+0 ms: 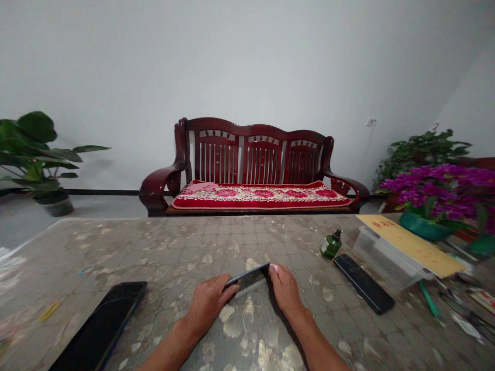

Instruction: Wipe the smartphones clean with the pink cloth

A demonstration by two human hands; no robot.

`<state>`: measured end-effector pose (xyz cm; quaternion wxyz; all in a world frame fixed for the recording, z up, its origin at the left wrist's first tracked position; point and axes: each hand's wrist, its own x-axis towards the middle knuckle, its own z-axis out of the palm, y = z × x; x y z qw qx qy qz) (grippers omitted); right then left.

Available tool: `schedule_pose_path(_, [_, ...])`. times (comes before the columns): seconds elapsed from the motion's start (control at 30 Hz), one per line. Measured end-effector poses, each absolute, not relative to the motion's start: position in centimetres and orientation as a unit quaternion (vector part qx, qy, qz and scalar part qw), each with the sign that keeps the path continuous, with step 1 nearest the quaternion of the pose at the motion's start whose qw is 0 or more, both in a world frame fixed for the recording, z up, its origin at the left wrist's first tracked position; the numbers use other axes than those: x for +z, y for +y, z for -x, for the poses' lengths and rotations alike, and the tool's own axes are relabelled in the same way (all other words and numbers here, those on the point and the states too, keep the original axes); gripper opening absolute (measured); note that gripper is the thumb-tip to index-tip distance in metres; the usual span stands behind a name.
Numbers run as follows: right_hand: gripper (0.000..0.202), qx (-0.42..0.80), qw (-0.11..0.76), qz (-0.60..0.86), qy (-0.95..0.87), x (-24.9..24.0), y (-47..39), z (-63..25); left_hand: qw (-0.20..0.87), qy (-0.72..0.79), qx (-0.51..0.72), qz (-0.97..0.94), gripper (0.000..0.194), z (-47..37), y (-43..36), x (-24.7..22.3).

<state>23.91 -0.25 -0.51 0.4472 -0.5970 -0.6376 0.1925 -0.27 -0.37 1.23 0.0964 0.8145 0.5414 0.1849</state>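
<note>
There are two hands (211, 301) (285, 289), three flat slabs (248, 274) (102, 327) (363, 283), one bottle (331, 246), one bench (263, 146).

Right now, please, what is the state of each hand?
Left hand: holding one end of the thin dark device.
Right hand: holding its other end.

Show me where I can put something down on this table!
Bare patches: between the held device and the table's far edge; between the left hand and the left black slab. Crowded: the right, around the green bottle, clear box and flowerpot.
</note>
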Motion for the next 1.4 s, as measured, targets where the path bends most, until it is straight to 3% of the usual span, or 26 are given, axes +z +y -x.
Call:
schedule_pose_path(0.33, [0.040, 0.145, 0.453, 0.599, -0.644, -1.0, -0.3, -23.7, 0.096, 0.555, 0.180, -0.807, 0.023, 0.4, -0.4, 1.1])
schedule_pose_path(0.57, [0.036, 0.047, 0.358, 0.616, -0.700, 0.0, -0.6, -24.2, 0.102, 0.550, 0.194, -0.806, 0.021, 0.6, -0.4, 0.9])
schedule_pose_path(1.0, [0.028, 0.015, 0.550, 0.491, -0.675, 1.4, -1.1, -24.2, 0.148, 0.546, 0.180, -0.804, 0.020, 0.8, 0.1, 1.3])
schedule_pose_path(1.27, [0.025, 0.031, 0.556, 0.419, -0.717, 2.5, -2.3, -23.7, 0.154, 0.541, 0.186, -0.805, 0.022, 0.9, 0.2, 1.2])
schedule_pose_path(1.4, [0.022, 0.022, 0.510, 0.427, -0.746, 2.7, -2.4, -23.2, 0.177, 0.542, 0.207, -0.795, 0.023, 0.8, 0.2, 1.2])
